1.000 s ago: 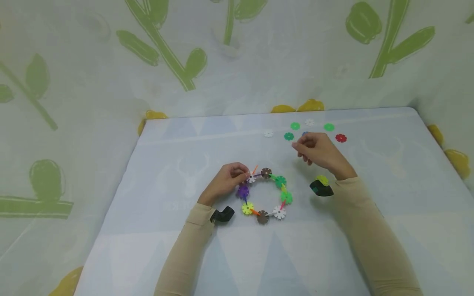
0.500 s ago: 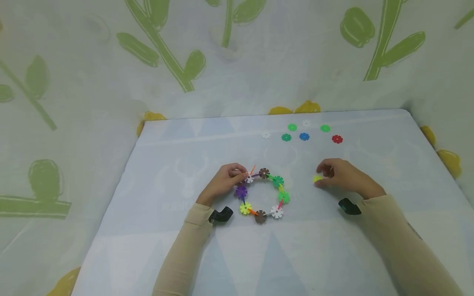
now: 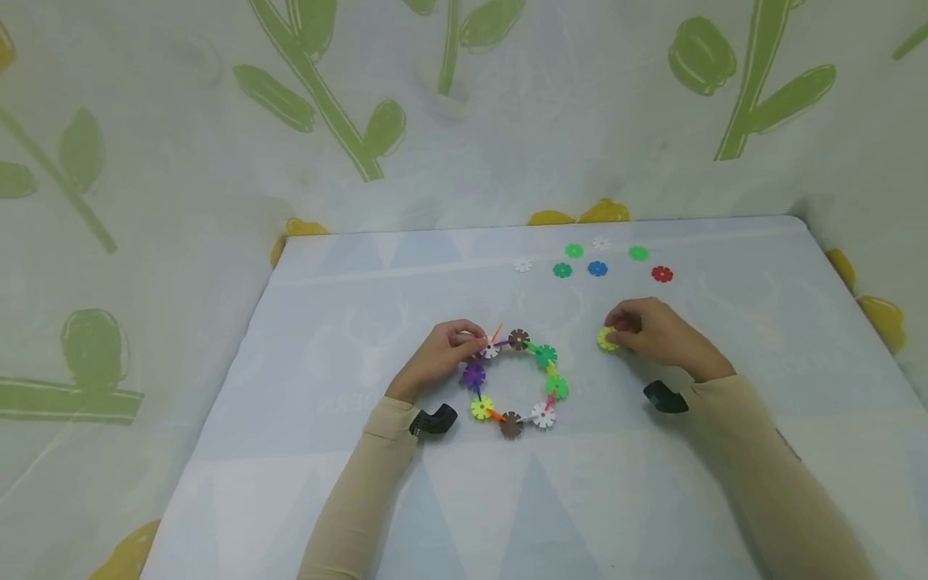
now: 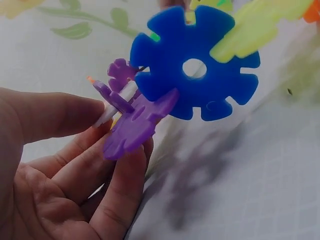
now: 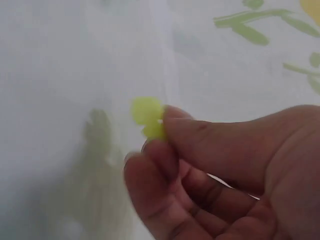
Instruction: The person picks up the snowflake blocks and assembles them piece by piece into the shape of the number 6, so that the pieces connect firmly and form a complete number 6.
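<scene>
In the head view, several notched plastic snowflake discs slot together into a ring on the table. My left hand [image 3: 438, 354] is at the ring's back left and pinches its white disc [image 3: 493, 352] between thumb and fingers. An orange disc [image 3: 496, 331] stands up edge-on beside that one. Seen from the left wrist, a purple disc [image 4: 132, 130] lies against the fingers, with a blue disc [image 4: 200, 90] joined to it. To the right of the ring, my right hand [image 3: 656, 334] holds a yellow disc [image 3: 606, 339] by thumb and fingertips, facing the camera.
Loose discs lie scattered toward the back of the table [image 3: 348, 499], among them a blue one [image 3: 598, 268], a red one [image 3: 662, 274] and a white one [image 3: 522, 265]. A patterned fabric wall [image 3: 544, 145] rises behind the table's back edge.
My right hand has drawn back from near the loose discs, picked up the yellow disc from the table, and shifted slightly left with it. My left hand keeps its hold on the ring.
</scene>
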### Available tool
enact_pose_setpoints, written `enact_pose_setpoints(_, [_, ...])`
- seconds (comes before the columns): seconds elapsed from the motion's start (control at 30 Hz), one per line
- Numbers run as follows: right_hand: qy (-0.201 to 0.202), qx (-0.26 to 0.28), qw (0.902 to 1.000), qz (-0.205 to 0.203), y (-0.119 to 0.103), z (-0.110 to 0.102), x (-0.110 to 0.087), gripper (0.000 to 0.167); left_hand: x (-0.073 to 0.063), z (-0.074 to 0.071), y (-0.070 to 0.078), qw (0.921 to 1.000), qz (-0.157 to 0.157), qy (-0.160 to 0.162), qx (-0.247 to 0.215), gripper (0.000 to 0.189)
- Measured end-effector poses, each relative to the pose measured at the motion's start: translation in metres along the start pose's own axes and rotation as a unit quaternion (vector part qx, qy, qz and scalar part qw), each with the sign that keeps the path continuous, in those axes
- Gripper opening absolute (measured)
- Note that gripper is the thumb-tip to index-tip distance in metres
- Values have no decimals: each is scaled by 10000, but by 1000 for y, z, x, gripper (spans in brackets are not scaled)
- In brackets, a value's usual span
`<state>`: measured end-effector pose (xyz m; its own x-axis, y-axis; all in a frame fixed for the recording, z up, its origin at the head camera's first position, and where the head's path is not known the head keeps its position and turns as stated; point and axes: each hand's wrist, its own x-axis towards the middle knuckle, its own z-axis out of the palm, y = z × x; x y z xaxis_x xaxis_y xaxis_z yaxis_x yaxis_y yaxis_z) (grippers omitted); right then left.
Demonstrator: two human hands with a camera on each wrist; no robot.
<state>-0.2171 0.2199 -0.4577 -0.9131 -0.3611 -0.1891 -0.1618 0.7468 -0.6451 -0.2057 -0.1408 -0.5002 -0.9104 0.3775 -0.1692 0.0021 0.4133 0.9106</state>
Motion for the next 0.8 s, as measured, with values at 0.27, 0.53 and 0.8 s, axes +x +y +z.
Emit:
enact_pose_setpoints(0.27, [304,1318,9907,-124,-43,2,32,27,-2,-3,-2,9998,181,-24,-55,24])
enact_pose_setpoints(0.53, [383,1894,9800,-481,-70,23,49,25,-5,-1,-3,9997,156,-37,-171,24])
enact_pose_setpoints(0.8, [530,1687,9829,-522,-76,44,54,22,-8,-2,-4,9998,132,-22,-168,24])
